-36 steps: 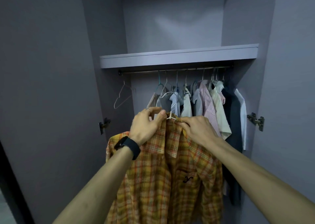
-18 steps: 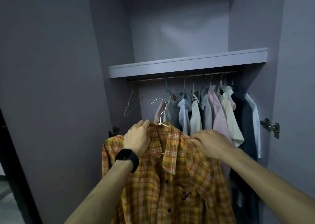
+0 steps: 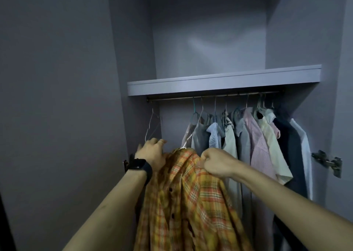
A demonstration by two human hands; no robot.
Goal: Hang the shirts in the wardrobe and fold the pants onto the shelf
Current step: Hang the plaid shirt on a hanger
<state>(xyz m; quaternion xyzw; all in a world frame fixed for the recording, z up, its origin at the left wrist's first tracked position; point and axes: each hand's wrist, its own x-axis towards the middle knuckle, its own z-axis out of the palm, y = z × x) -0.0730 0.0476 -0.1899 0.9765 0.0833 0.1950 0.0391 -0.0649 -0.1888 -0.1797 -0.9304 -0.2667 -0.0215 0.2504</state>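
So the plaid shirt (image 3: 191,203) isn't on the rail (image 3: 191,99) yet. It's held up in front of the open wardrobe (image 3: 133,40), well below the rail, roughly under the gap between an empty hanger (image 3: 152,124) on the left and the row of hung shirts (image 3: 248,136) on the right. The shirt is yellow and orange, all bunched and twisted, hanging down between the two forearms. A bit of its white hanger (image 3: 184,145) pokes out at the collar.

The right hand (image 3: 217,162) is balled into a fist with a wad of the plaid fabric clamped in it, near the collar on the right side. The left hand (image 3: 152,153) sits at the shirt's left shoulder, back of the hand to the camera. Its fingers point away, so honestly I can't tell if it's gripping the cloth or just resting against it. There's a ring (image 3: 161,141) on one finger and a black watch (image 3: 140,167) on the wrist.

Above the rail is a grey shelf (image 3: 219,82). A metal hinge (image 3: 326,161) sits on the right wall. The lighting is pretty dim and everything looks greyish purple.
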